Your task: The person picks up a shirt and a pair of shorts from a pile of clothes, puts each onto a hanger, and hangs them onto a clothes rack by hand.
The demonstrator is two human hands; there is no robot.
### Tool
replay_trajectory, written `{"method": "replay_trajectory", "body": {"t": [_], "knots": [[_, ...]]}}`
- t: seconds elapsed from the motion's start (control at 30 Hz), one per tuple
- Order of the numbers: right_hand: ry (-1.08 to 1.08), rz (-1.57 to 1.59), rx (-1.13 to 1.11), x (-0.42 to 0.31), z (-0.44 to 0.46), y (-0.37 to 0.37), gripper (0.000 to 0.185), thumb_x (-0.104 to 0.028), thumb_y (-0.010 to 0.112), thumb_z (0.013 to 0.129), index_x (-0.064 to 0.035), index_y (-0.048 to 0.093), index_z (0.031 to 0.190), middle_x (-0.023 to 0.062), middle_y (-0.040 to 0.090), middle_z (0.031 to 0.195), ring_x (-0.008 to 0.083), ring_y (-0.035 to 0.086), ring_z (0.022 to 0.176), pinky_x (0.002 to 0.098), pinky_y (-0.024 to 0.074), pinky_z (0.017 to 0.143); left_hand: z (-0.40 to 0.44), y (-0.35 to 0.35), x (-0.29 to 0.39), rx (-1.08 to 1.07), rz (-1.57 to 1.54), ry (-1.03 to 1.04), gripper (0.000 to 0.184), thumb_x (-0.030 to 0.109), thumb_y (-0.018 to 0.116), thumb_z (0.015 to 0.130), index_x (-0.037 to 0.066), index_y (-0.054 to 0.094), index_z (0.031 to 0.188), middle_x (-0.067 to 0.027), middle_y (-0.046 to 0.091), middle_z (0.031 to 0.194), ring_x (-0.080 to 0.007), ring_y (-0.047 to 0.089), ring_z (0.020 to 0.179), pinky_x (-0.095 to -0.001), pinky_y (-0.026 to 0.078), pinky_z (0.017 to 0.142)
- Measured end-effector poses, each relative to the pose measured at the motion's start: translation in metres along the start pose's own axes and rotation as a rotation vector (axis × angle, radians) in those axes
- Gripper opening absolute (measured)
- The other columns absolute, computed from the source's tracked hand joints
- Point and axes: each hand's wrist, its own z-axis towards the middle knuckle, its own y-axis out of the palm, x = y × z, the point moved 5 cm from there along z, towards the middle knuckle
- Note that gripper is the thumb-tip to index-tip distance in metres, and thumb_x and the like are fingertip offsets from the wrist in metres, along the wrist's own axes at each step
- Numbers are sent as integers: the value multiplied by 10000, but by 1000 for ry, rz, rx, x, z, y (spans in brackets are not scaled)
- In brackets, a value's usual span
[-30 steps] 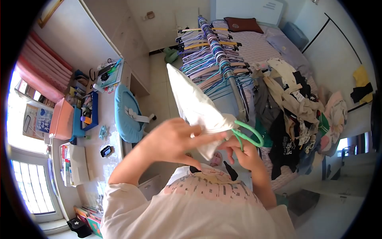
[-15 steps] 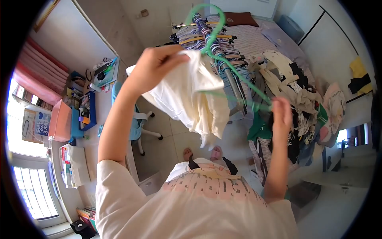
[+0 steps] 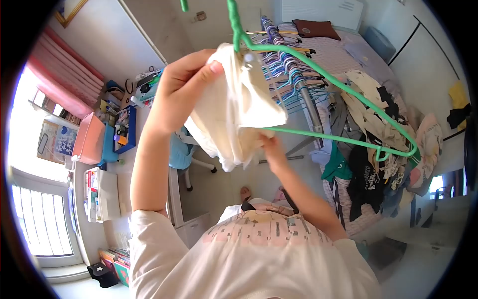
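Note:
A cream-white garment (image 3: pixel 221 112) hangs bunched from one side of a green clothes hanger (image 3: pixel 343 88). Its exact kind does not show. My left hand (image 3: pixel 191 82) is closed on the cloth at the top, close to the hanger's neck. Lower down, my right hand (image 3: pixel 271 149) pinches the garment's lower right edge, just under the hanger's bottom bar; some of its fingers are hidden by cloth. The bare right half of the hanger sticks out over the bed, and its hook runs past the top of the view.
Ahead stands a clothes rack (image 3: pixel 311 107) full of hangers. A heap of clothes (image 3: pixel 373 134) covers part of the bed (image 3: pixel 318 55) on the right. To the left are a blue chair (image 3: pixel 181 152), a desk with a blue box (image 3: pixel 124 129), and a pink bin (image 3: pixel 89 139).
My right hand has left the hanger's right end and moved left to the garment's lower edge. The hanger has come closer, and its right arm now reaches further right.

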Motion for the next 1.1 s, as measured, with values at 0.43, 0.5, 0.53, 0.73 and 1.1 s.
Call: {"method": "replay_trajectory", "body": {"t": [0.43,0.5,0.53,0.73,1.1], "knots": [[-245,-200,26,-215,-36,-46,199,-126,606,895,22,583,1026,12,599,786,97,517,542,249,436,516,-45,-56,-38,98,1049,228,224,222,655,862,123,697,1060,-92,654,770,-271,622,628,-349,496,578],[-430,-311,-25,-230,-43,-28,217,-121,580,909,-4,570,1092,8,617,862,88,562,699,235,457,655,-48,-53,-39,209,983,223,234,186,673,853,87,694,1063,-105,654,756,-254,606,600,-330,490,575],[-394,-250,-87,-233,-45,-26,269,-146,553,937,-29,545,1179,22,613,990,96,563,898,249,446,801,-47,-50,-40,214,982,225,234,186,673,853,87,694,1063,-105,654,756,-254,606,600,-330,490,575],[-428,-10,12,-245,-51,-18,419,-240,512,984,-42,427,1343,63,544,1217,123,498,1122,290,420,936,-51,-62,-59,561,515,109,289,82,676,861,6,659,1139,-6,449,628,-50,346,575,-208,316,511],[-1029,-871,520,-181,-52,25,933,-31,769,692,-32,206,1436,258,226,1414,409,336,1273,460,312,1050,-49,-32,-52,580,172,2,276,110,650,896,12,658,1154,62,521,686,-15,382,603,-177,316,527]]}}
